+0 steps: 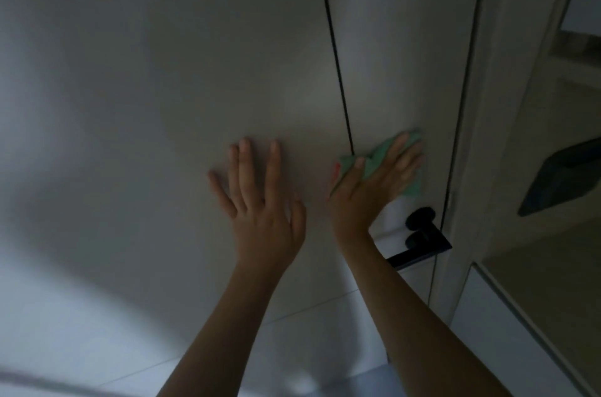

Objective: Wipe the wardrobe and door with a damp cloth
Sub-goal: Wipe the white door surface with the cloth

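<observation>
Both hands are lying flat, fingers straight: left hand (260, 198) touching the panel (162, 87), right hand (374, 182) pressing the cloth (382, 156) against the door (400, 55)

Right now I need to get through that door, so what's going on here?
A person is wiping the door. Their right hand presses a green cloth flat against the pale door panel, just above the black handle. Their left hand rests open on the panel left of the dark seam, fingers spread.
</observation>
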A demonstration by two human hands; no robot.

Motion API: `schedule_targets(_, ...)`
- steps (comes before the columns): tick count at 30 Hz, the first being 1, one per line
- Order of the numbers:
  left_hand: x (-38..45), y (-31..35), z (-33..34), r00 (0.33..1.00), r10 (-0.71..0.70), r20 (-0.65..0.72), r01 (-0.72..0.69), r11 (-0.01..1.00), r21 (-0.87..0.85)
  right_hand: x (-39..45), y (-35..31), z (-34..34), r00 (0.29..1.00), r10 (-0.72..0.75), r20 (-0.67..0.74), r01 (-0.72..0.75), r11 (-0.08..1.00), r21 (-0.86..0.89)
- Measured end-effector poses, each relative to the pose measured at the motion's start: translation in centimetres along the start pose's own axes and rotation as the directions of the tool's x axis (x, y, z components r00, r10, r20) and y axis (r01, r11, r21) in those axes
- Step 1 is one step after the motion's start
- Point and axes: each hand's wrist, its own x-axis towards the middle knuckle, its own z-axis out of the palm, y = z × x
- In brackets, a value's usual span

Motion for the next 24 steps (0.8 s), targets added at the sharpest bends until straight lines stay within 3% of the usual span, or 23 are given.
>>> schedule_targets(3,-0.9,-1.0,0.0,0.999,-0.031,-0.012,0.031,0.999,0.011,-2.7,1.1,0.8,0.998,-0.054,-0.014,0.053,0.998,-0.022)
schedule_targets(6,-2.7,-1.9,0.0,0.999,-0.047,0.0,0.047,0.999,0.009,-9.7,4.9,-0.1,0.983,-0.024,0.181,0.034,0.998,-0.052)
schedule_targets(8,-4.5,-2.9,-0.1,0.999,-0.054,0.007,0.054,0.999,0.006,-11.9,6.0,-0.7,0.971,-0.015,0.239,0.026,0.999,-0.047)
schedule_targets(15,-6.7,-5.5,0.9,0.997,-0.023,-0.08,0.025,0.999,0.023,-6.7,1.3,1.7,0.982,-0.186,-0.024,0.185,0.981,-0.057)
schedule_targets(20,-6.9,-6.0,1.6,0.982,-0.037,-0.188,0.03,0.999,-0.038,-11.5,6.0,0.9,0.92,-0.381,0.096,0.392,0.908,-0.149)
schedule_targets(24,-7.3,-7.0,1.7,0.971,0.012,-0.239,-0.01,1.0,0.011,-5.8,-1.1,1.6,0.779,-0.624,0.063,0.626,0.769,-0.126)
